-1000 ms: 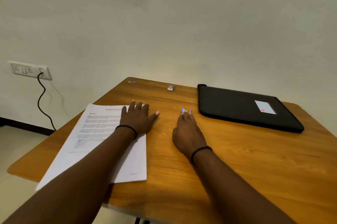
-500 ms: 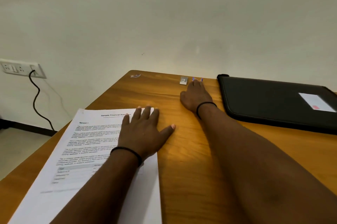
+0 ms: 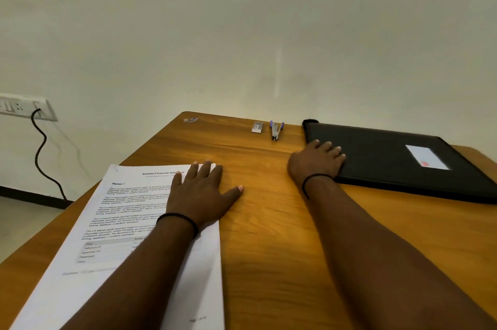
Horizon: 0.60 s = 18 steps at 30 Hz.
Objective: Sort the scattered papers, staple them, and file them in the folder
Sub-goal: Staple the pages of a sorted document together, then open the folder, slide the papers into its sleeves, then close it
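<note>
Here the left hand (image 3: 200, 196) is lying flat on the stack of papers (image 3: 118, 225), its fingers straight and together, its thumb spread out to the side with the tip resting on the bare wood just past the sheets' right edge. A thin black band (image 3: 177, 219) is circling that wrist. The right hand (image 3: 317, 161) is reaching forward and resting on the near left corner of the black folder (image 3: 398, 160), fingers extended over the cover and only gently bent, gripping nothing; whether the thumb is hooking under the edge cannot be told. A black band (image 3: 313, 180) is sitting on this wrist too.

The papers are lying at the left of the wooden tabletop (image 3: 269, 235), printed side up, with a bold heading at the top and lines of text too blurred to read; their lower end is running out of view. The folder is lying closed at the right, a white label (image 3: 426, 157) with a small red mark showing on its cover. Beyond the hands, near the far edge, the stapler (image 3: 275, 130) is lying just left of the folder's corner, and a small grey box (image 3: 256, 126) is sitting just beside it, apart from both hands.

Behind the tabletop a pale wall (image 3: 242, 34) is rising, and at the left a wall socket (image 3: 24, 108) is carrying a black cable (image 3: 40, 155) that is hanging down toward the floor
</note>
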Motion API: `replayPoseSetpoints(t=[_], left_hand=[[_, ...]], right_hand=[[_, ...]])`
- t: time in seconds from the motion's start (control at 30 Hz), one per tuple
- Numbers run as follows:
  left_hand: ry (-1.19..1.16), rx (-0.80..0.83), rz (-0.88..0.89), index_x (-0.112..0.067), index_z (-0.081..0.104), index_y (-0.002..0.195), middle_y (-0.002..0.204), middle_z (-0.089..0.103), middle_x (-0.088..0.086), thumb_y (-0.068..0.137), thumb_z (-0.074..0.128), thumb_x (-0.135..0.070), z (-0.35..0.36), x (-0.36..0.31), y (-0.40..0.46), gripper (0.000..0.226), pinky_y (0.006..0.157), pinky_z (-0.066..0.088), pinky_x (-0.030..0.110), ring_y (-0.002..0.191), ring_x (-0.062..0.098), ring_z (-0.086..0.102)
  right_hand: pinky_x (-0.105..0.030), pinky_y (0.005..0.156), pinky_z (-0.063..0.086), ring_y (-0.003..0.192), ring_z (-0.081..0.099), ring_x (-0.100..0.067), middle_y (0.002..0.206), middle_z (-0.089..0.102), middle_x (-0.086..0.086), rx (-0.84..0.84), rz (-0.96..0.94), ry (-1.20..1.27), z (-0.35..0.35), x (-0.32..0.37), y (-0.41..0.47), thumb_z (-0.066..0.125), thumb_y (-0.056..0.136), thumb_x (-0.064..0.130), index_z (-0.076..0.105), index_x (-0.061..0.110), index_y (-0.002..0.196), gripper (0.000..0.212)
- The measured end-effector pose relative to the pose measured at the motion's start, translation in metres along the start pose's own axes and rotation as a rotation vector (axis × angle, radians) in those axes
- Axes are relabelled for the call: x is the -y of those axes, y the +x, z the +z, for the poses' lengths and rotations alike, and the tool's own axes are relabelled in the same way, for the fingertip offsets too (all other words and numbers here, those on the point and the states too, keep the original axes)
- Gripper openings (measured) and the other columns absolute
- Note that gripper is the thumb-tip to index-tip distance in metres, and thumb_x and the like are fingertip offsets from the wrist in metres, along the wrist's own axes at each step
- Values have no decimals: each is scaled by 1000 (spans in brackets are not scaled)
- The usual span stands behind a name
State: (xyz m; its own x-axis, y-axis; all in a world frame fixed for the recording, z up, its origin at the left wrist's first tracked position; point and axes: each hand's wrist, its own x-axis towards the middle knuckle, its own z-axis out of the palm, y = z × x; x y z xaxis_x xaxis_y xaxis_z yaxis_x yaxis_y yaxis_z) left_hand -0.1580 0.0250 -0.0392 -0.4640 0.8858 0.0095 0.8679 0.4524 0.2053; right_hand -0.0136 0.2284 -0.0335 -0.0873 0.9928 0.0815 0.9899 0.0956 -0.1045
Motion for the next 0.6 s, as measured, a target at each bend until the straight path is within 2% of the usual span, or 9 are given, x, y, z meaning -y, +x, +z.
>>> replayPoseSetpoints(t=[0.07,0.2,0.33,0.43,0.53,0.6], left_hand=[[-11,-15,5,-30,16,156,167,7,-1,90,25,-76,-2,-2,-2,81,122,5,52,153,23,1],[-44,-57,2,-26,26,153,165,17,0,92,32,-73,-3,-1,-6,77,122,10,51,153,23,9],[-46,-255,26,-16,39,147,152,43,7,92,47,-63,-10,-9,-17,72,117,25,44,142,25,35],[-29,-379,109,-11,49,141,143,53,12,92,60,-48,-17,-16,-27,63,111,34,43,133,29,47],[-20,-363,232,-14,50,142,146,51,11,91,64,-41,-20,-38,-45,60,110,35,42,134,28,46],[-83,-262,294,-20,43,147,152,44,5,90,65,-45,-19,-59,-60,66,112,34,39,139,23,41]], right_hand=[[-52,121,13,148,14,-43,162,14,-21,37,-44,-2,-3,-18,-7,32,99,33,13,6,156,66],[-49,117,27,143,29,-40,157,28,-21,58,-93,-45,-17,-47,-38,34,100,25,19,3,154,61],[-47,115,32,140,34,-36,155,33,-18,49,-197,-74,-27,-80,-91,29,101,24,23,5,154,56],[-43,113,34,138,38,-32,153,38,-12,14,-318,-47,-34,-104,-134,29,101,27,28,9,152,54],[-39,112,33,140,37,-25,153,40,-6,-28,-436,9,-43,-139,-179,34,100,33,32,14,152,56],[-37,113,31,142,36,-22,155,39,-2,-33,-498,45,-46,-160,-201,36,99,36,33,18,152,56]])
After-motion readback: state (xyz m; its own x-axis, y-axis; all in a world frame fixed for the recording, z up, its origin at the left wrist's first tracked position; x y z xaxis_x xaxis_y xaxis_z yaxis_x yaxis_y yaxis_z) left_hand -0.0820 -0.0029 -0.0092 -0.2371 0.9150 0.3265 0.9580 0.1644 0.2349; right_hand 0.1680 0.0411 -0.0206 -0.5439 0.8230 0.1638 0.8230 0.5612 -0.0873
